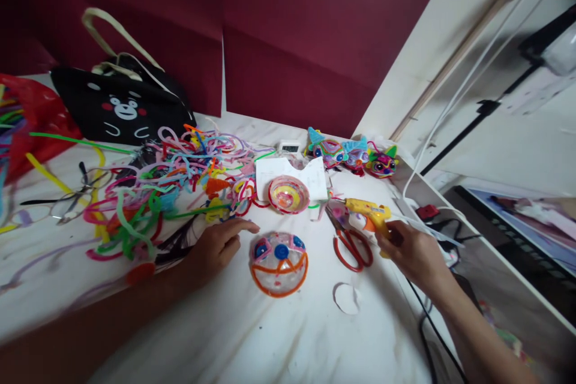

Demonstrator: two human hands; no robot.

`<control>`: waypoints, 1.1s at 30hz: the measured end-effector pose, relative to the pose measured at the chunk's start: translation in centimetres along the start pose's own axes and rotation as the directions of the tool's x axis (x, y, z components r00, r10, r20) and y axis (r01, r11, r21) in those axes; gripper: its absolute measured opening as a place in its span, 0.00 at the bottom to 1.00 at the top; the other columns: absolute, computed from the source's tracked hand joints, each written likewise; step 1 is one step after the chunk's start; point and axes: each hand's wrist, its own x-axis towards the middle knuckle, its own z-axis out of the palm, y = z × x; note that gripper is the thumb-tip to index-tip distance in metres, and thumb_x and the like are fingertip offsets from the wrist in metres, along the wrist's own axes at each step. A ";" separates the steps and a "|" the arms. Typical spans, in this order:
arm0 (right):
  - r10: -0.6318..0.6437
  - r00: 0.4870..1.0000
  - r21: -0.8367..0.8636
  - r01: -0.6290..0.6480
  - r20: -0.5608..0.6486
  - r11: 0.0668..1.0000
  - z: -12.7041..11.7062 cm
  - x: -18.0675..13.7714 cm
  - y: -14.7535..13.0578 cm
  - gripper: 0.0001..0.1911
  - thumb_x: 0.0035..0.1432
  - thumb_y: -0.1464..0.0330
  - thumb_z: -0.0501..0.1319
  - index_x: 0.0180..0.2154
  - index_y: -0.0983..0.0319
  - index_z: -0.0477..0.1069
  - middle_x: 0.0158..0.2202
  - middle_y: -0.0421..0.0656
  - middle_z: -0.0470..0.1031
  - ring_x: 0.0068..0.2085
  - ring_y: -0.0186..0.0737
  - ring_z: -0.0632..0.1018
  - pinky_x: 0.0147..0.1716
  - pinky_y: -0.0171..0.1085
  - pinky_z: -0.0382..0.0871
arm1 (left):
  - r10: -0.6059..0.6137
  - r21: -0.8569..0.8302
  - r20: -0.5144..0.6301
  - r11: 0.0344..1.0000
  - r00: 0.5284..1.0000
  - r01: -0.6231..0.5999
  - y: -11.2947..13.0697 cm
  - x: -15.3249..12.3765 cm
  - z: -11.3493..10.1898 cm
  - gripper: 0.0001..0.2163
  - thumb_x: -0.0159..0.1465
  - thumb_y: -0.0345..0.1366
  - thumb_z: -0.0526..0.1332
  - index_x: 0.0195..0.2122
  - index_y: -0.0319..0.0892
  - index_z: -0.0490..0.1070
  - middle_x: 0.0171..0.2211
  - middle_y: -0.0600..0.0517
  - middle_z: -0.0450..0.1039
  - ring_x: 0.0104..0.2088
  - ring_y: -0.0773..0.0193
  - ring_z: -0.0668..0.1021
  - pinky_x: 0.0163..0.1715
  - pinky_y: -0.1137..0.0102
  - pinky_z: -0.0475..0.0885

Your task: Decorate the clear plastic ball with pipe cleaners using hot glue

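- One right hand has its fingers clamped around the handle of one yellow glue gun, whose nozzle points leftward.
- One left hand has thumb and index finger apart, with nothing visible between them, just beside the clear dome.
- One clear dome sits on the white table between the hands, carrying three blue discs and an orange outline.
- One pink-and-yellow bowl is beyond it, in front of one notched white sheet.
- One pair of red-handled scissors lies open, near one white paper ring.
- Three decorated figures stand at the back.
- One black bag is behind coloured pipe cleaners, too tangled to count.
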 end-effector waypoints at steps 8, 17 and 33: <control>-0.195 0.981 -0.092 0.193 -0.016 0.977 0.1 4.4 0.7 0.14 0.60 0.59 0.54 0.35 0.61 0.72 0.30 0.47 0.79 0.28 0.43 0.78 0.28 0.37 0.62 | 0.029 0.031 -0.022 0.999 0.999 -0.029 0.8 -0.3 -0.4 0.17 0.64 0.29 0.50 0.46 0.43 0.76 0.43 0.51 0.81 0.26 0.69 0.78 0.31 0.74 0.74; -0.298 0.948 -0.124 0.311 0.114 0.942 1.7 8.9 3.6 0.15 0.65 0.60 0.53 0.42 0.61 0.73 0.37 0.48 0.81 0.30 0.41 0.79 0.30 0.36 0.65 | -0.004 -0.048 -0.052 0.999 0.999 0.001 1.8 -0.4 -0.3 0.15 0.65 0.28 0.50 0.43 0.42 0.76 0.38 0.53 0.80 0.17 0.75 0.72 0.23 0.76 0.70; -0.245 0.955 -0.176 0.273 0.167 0.946 4.4 12.0 4.8 0.13 0.65 0.62 0.54 0.41 0.61 0.75 0.41 0.50 0.82 0.36 0.44 0.80 0.30 0.36 0.63 | 0.131 -0.107 -0.070 0.985 0.989 -0.138 0.1 0.0 0.1 0.16 0.61 0.26 0.51 0.40 0.42 0.77 0.31 0.55 0.78 0.15 0.77 0.71 0.20 0.79 0.66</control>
